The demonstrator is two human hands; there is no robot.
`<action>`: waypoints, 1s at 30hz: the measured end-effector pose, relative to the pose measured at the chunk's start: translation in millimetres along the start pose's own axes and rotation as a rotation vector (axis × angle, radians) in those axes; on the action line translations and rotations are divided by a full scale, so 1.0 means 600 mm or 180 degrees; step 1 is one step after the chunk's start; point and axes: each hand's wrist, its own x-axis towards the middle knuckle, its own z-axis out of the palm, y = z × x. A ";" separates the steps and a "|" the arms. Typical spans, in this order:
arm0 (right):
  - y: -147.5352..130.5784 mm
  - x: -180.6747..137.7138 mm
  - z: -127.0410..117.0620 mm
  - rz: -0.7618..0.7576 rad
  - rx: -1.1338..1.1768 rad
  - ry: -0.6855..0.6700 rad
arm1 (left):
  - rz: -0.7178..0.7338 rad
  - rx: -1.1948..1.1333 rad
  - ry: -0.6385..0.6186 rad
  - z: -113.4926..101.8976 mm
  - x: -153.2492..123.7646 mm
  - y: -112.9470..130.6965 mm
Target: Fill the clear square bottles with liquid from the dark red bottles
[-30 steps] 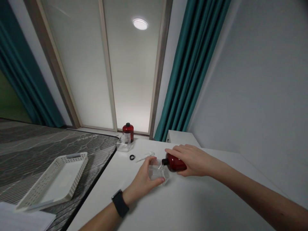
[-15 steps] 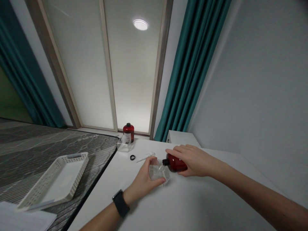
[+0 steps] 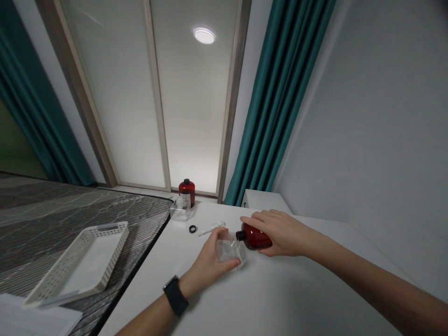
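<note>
My left hand [image 3: 213, 259] is wrapped round a clear plastic container [image 3: 229, 252] on the white table [image 3: 273, 298]. In my right hand [image 3: 276, 231] lies a dark red bottle [image 3: 257, 237], tipped nearly level, its uncapped black neck over the container's rim. Whether liquid is flowing out cannot be made out. Just beyond my left hand rests a white pump head [image 3: 213, 227] with a thin tube. A black ring-shaped cap [image 3: 192, 229] lies to its left.
A second red bottle [image 3: 188, 189] with a black cap stands upright at the back, behind another clear container [image 3: 179, 213]. On the grey striped surface at left sit a white perforated basket [image 3: 117, 247] and some paper [image 3: 42, 317]. A white cabinet [image 3: 268, 200] stands beyond the table.
Almost nothing differs. Both hands, the container and the tipped bottle keep their places; the splash seen at the bottle's mouth earlier is less distinct now.
</note>
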 end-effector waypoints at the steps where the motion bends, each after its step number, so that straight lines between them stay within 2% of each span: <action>1: 0.000 0.000 -0.001 -0.0004 -0.0009 0.0001 | 0.0001 0.0005 0.0004 0.000 0.000 0.000; 30: 0.001 -0.002 0.001 -0.0038 -0.0099 0.0174 | -0.0063 0.0022 -0.0032 -0.001 0.000 0.008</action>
